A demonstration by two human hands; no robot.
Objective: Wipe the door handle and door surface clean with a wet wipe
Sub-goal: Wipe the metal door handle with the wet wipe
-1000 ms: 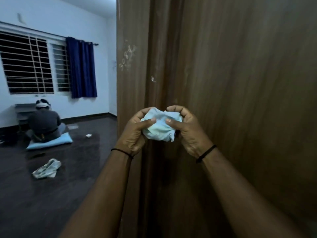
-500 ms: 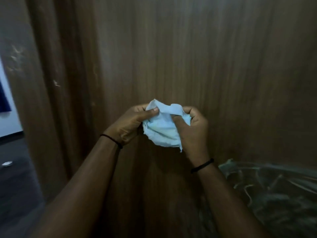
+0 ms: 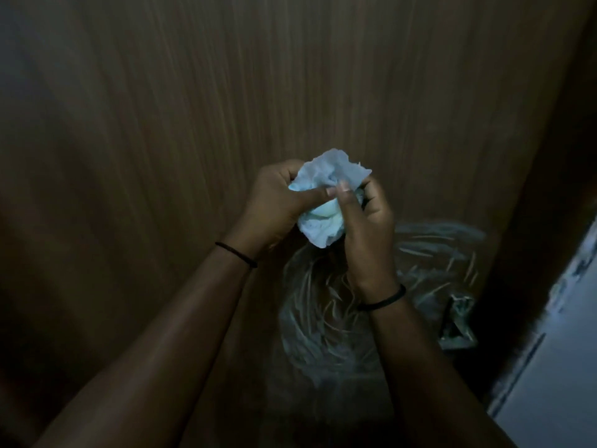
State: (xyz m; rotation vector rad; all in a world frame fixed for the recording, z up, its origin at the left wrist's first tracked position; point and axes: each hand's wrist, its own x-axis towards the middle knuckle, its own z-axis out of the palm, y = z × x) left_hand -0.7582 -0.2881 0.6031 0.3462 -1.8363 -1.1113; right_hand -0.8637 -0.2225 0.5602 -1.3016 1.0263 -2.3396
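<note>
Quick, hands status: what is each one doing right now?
Left hand: fingers curled, gripping the crumpled pale blue wet wipe.
Right hand: thumb and fingers pinching the same wipe from the other side.

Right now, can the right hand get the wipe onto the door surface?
Probably yes. The right hand and left hand both grip the crumpled wet wipe just in front of the door surface, with nothing between them. The left hand would likely need to let go first.
</note>
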